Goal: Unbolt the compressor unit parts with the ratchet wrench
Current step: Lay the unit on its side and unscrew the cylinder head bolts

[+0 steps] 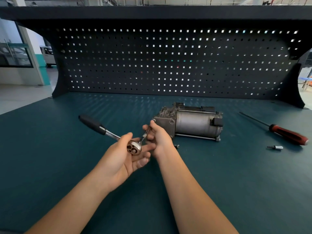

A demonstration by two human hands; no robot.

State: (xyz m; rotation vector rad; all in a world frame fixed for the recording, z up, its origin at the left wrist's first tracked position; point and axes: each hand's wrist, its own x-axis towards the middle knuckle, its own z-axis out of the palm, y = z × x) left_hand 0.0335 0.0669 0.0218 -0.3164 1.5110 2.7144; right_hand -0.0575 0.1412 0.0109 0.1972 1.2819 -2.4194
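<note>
1. The ratchet wrench [134,148] is cradled at its head in the left hand [121,159], the fingers half curled under it; its black handle runs up and away to the left of that hand, clear of the tabletop [50,149].
2. A slim extension bar [145,135] rises from the wrench head towards the upper right and is pinched between the fingers of the right hand [157,139], which is closed on it.
3. The compressor unit [190,123] lies on the tabletop just beyond and to the right of the right hand, its long axis running left to right, with its cast end nearest the hands.
4. The right hand is judged the nearer to the unit; the bar's tip appears to point at a bolt on that near end, though contact cannot be told.
5. A loose bolt [176,146] lies just right of the right wrist; a screwdriver [287,134] and a bit [275,147] lie well apart, further right.
</note>
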